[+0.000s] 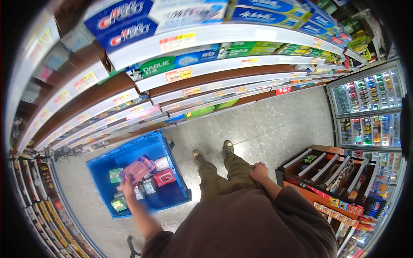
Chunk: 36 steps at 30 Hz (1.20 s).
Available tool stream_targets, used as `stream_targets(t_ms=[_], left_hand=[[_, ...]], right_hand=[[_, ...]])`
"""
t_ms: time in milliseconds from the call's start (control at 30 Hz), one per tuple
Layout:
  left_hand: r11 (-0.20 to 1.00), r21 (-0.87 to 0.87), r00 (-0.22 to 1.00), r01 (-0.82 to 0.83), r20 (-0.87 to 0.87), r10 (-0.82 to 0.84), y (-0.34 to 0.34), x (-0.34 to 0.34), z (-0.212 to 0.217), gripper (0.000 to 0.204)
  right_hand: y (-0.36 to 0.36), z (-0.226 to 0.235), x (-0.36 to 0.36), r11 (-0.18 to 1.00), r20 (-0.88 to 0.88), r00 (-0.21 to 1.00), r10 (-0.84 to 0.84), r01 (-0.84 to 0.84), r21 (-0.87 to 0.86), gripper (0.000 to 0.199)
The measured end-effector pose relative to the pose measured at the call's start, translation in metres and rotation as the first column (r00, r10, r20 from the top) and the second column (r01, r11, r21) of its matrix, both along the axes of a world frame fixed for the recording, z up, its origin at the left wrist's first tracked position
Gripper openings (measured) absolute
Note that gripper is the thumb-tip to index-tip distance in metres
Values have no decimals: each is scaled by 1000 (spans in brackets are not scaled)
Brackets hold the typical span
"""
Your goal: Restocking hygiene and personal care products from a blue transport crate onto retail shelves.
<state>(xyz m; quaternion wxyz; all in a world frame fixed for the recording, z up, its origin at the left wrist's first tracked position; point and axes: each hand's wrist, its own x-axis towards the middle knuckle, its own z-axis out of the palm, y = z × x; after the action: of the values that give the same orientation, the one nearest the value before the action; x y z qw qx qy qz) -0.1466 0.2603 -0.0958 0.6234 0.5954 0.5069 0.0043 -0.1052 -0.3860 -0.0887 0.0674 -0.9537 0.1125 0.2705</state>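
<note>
My left hand (127, 185) is closed on the near edge of a pink and purple soft pack (138, 169), whose exact kind I cannot make out. It holds the pack over a blue plastic crate (175, 168) on the floor to my left. Inside the crate lie several small packages, among them a red-pink pack (164, 177), a pale pink one (161, 163), a white and grey pack (149, 185) and green packs (119, 204). Against my right thigh rests my right hand (259, 172), its fingers loosely bent and nothing visible in it.
Shelves (223, 64) with boxed toothpaste (189, 58) run across the front and left. At the right stand a low snack rack (318, 172) and a glass-door drinks fridge (365, 109). Another stocked shelf (43, 193) is at the far left. Tiled floor (275, 120) lies ahead of my feet.
</note>
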Motion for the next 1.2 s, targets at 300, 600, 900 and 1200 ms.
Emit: stream_targets(t_ms=[300, 600, 900, 1200], left_hand=[[988, -77, 916, 130, 391, -90, -132, 43, 152, 40], [857, -222, 813, 465, 490, -315, -413, 182, 133, 39], [748, -170, 735, 642, 414, -537, -531, 354, 177, 30], [755, 36, 661, 655, 457, -595, -581, 481, 126, 34]], right_hand=[[76, 33, 104, 346, -242, 968, 72, 203, 916, 45], [32, 120, 159, -337, -520, 801, -297, 422, 842, 43], [-91, 159, 283, -348, -426, 760, -490, 278, 895, 28], [-149, 43, 160, -91, -420, 644, -639, 479, 873, 21]])
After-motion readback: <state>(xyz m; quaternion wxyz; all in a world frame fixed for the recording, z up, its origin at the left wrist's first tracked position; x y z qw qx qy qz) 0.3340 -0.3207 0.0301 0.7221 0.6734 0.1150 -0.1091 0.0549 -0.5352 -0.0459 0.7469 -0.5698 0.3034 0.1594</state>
